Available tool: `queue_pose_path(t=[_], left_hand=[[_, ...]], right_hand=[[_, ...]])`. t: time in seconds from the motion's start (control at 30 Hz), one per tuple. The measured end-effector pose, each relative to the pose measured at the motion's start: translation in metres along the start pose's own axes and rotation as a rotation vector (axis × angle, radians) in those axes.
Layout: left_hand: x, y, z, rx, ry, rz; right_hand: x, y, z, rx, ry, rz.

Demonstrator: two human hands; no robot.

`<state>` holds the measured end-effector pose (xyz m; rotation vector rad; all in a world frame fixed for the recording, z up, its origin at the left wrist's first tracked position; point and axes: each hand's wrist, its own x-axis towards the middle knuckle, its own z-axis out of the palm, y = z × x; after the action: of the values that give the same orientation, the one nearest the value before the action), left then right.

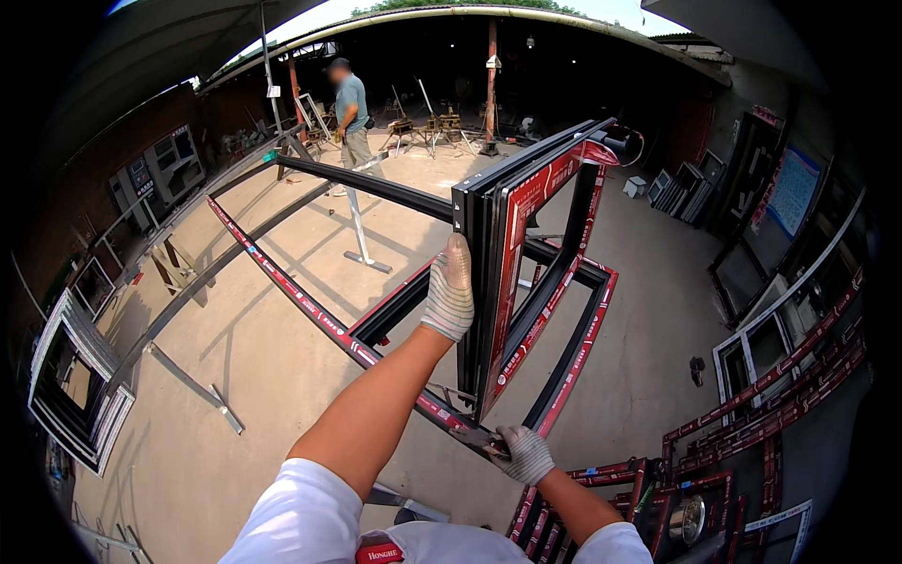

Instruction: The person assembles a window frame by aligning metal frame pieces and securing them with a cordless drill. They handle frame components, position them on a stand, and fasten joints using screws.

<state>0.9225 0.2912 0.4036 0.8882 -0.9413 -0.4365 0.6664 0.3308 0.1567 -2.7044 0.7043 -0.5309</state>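
Observation:
A black window sash (474, 310) with red protective tape stands upright, swung open above a large black window frame (291, 293) with the same tape. The frame lies level on metal supports. My left hand (451, 293), in a striped white glove, is closed round the near upright edge of the sash. Lower down, at the frame's near bar below the sash's bottom corner, my gloved right hand (524, 456) is closed on a dark hand tool (477, 438). Its exact kind is hard to make out. The fingertips of the left hand are partly hidden behind the sash.
A person (349, 113) stands beyond the frame's far bar. Red-taped frames (770, 404) are stacked at the right, and a metal bowl (688, 519) sits among frames at lower right. White-edged frames (108, 428) lean at the left. A support stand (362, 235) rises under the frame.

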Motion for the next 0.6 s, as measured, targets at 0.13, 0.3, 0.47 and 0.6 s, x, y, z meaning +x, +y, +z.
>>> queue_pose_path(t=[0.13, 0.3, 0.47, 0.6], left_hand=[[0.002, -0.010, -0.003, -0.005, 0.004, 0.032], [-0.005, -0.003, 0.002, 0.045, -0.024, 0.076], [-0.005, 0.014, -0.010, 0.040, -0.016, -0.029], [0.012, 0.024, -0.008, -0.171, -0.166, -0.187]], right_hand=[[0.004, -0.007, -0.001, 0.019, -0.102, 0.048], [-0.001, -0.007, 0.001, 0.026, -0.081, 0.100], [0.010, -0.015, -0.003, 0.066, -0.079, 0.048], [0.003, 0.001, -0.001, 0.048, -0.073, 0.055]])
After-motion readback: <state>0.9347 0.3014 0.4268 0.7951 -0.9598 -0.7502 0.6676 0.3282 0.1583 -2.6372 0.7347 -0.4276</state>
